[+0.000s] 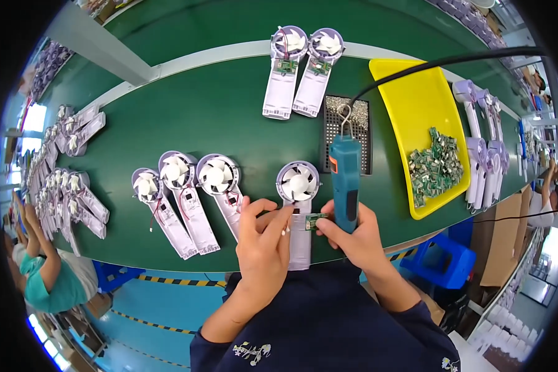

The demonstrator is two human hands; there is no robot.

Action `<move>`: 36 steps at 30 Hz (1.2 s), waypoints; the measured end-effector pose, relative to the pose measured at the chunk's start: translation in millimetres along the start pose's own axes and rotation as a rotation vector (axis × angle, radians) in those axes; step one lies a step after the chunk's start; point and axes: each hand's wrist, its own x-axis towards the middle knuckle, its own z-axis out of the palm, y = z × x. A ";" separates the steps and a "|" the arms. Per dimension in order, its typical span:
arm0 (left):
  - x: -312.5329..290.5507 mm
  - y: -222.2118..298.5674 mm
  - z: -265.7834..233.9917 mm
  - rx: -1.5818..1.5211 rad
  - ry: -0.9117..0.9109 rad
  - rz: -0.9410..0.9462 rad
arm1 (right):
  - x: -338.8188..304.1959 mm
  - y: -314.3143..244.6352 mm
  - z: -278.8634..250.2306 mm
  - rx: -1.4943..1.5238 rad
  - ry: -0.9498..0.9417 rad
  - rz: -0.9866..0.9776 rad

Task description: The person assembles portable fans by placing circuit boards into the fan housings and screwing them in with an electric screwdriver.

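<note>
Head view. A dark green, smooth conveyor belt [186,118] is seen, bent by the lens, with a blue floor below it. At 6 o'clock, a white plastic fan half-shell [299,211] is steadied by the left hand [263,239], fingers curled against its handle. The right hand [353,239] is closed around a blue electric screwdriver [345,180]; a small green circuit board [316,221] is pinched at its fingertips, just right of the handle. At 2 o'clock, a glossy yellow tray [415,93] is seen holding more boards. At 12 o'clock lies a black perforated screw tray [347,133].
</note>
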 end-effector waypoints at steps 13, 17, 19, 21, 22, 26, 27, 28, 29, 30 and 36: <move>4.7 -12.8 3.3 -0.006 -0.065 0.066 | -3.4 -10.2 22.0 -0.311 0.140 -0.079; 4.8 -15.4 2.7 -0.025 -0.069 0.076 | -3.5 -14.8 26.4 -0.375 0.142 -0.087; 4.9 -16.4 4.0 -0.040 -0.071 0.073 | -1.7 -12.7 26.9 -0.392 0.152 -0.088; 5.5 -16.9 4.4 -0.045 -0.077 0.076 | -1.6 -10.0 29.1 -0.409 0.163 -0.086; 5.4 -16.8 4.4 -0.047 -0.078 0.080 | -2.1 -8.6 31.2 -0.391 0.198 -0.081; 5.1 -16.1 2.4 -0.047 -0.090 0.068 | -2.8 -8.0 34.7 -0.401 0.260 -0.104; 5.6 -15.2 1.9 -0.051 -0.099 0.069 | -3.1 -6.1 34.7 -0.400 0.268 -0.098; 6.1 -14.3 1.1 -0.043 -0.102 0.068 | -3.5 -3.8 34.6 -0.405 0.262 -0.134; 6.8 -13.3 0.2 -0.034 -0.104 0.068 | -4.3 -1.8 34.9 -0.410 0.256 -0.171; 8.5 -12.1 0.3 -0.023 -0.113 0.070 | -5.0 -0.6 35.3 -0.407 0.265 -0.164; 7.8 -11.8 0.8 0.008 -0.112 0.061 | -11.2 9.8 41.5 -0.203 0.299 -0.032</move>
